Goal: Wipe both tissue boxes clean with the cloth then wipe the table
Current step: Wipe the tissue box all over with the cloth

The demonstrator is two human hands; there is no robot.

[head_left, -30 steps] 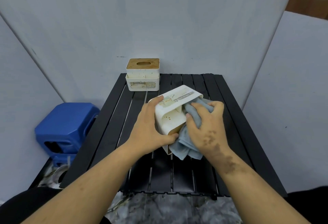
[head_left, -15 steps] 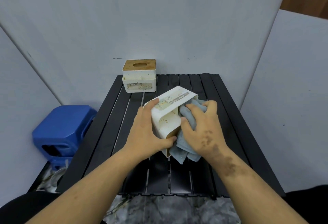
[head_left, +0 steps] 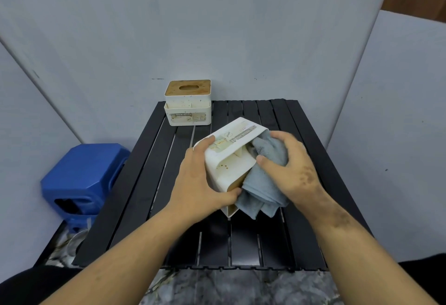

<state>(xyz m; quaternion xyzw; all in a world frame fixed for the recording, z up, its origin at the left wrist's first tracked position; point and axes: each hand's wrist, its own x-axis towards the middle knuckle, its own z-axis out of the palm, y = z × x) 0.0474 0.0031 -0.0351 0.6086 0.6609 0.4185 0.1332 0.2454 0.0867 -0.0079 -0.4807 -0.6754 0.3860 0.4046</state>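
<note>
Grey cloth (head_left: 265, 184) under right hand (head_left: 293, 167)

I hold the near tissue box (head_left: 226, 160) tipped on its side over the middle of the worktop (head_left: 135, 196), my left hand (head_left: 202, 184) gripping its left face, thumb under its near end. My right hand (head_left: 289, 167) sits just right of it, my grip bunching the cloth (head_left: 265, 184) against the box's right side; the cloth hangs down to the box's near corner. The second tissue box (head_left: 188, 104) stands upright at the worktop's far left corner, behind and left of the one I hold, well apart from it. A stool (head_left: 82, 179) sits on the floor left of the worktop. Walls (head_left: 217, 27) stand behind and to both sides.
</note>
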